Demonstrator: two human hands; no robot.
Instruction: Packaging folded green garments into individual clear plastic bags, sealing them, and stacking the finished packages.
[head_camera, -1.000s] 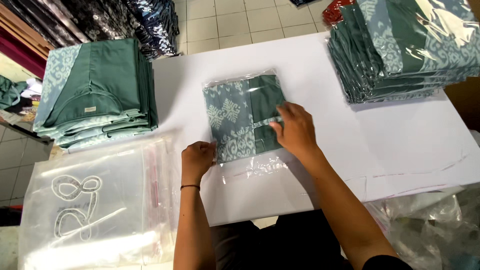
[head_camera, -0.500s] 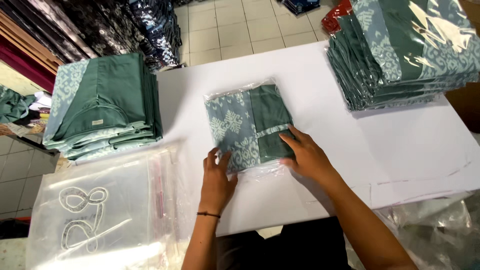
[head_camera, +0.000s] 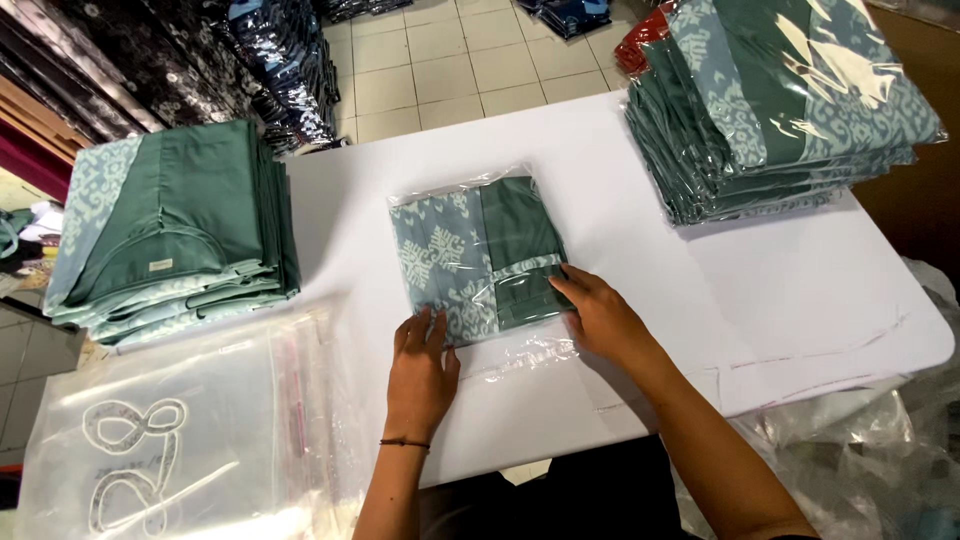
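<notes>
1. Because the open flap of the clear bag (head_camera: 520, 350) lies loose toward the near edge of the white tabletop (head_camera: 800, 290), the step in hand looks like closing that flap. It would go best, I judge, with the folded garment pressed flat, the air pushed out, and the flap creased straight along the bag's bottom edge.
2. The left hand (head_camera: 420, 365) lies flat, fingers spread, palm down. Its fingertips touch the bagged green garment (head_camera: 475, 255) at its near left corner; it grips nothing.
3. The right hand (head_camera: 600, 320) is also open and flat. Its fingers rest on the garment's near right corner, the palm over the crumpled flap.
4. The bagged garment sits mid-tabletop, just beyond both hands and between them. It is folded square, with the patterned pale panel left and plain green right.
5. At the near left corner lies a stack of empty clear bags (head_camera: 200, 430), hanging over the edge.
6. Further left, at the left edge, stands a pile of unbagged green garments (head_camera: 180, 225).
7. At the far right corner rests a stack of bagged garments (head_camera: 780, 100), well apart from the hands.
</notes>
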